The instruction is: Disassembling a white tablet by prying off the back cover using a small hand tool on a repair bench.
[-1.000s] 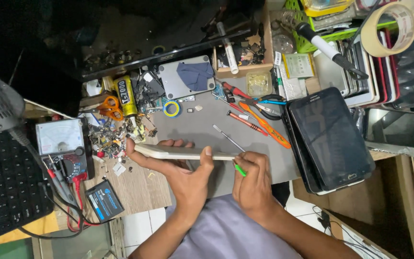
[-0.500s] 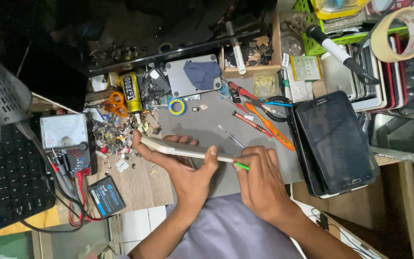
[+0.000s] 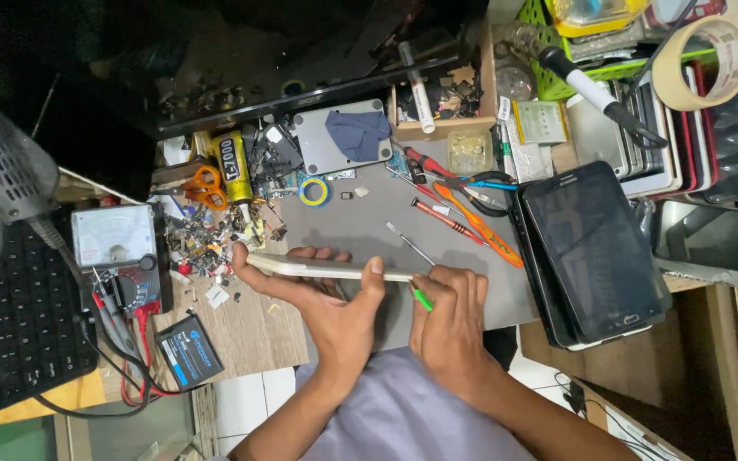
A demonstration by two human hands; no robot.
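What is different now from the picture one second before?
Little. The left hand still holds the white tablet on edge, and the right hand still presses the green tool at its right end. Both hands sit slightly lower in the picture; the camera shifted. The black tablet stayed.

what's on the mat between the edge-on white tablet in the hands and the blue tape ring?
Head view: nothing but bare grey mat between the white tablet and the blue tape ring. A thin metal probe lies off to the right.

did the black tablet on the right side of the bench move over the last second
No. The black tablet keeps its place beside the orange tool and against the stack of devices; its small shift in frame comes from the head camera moving.
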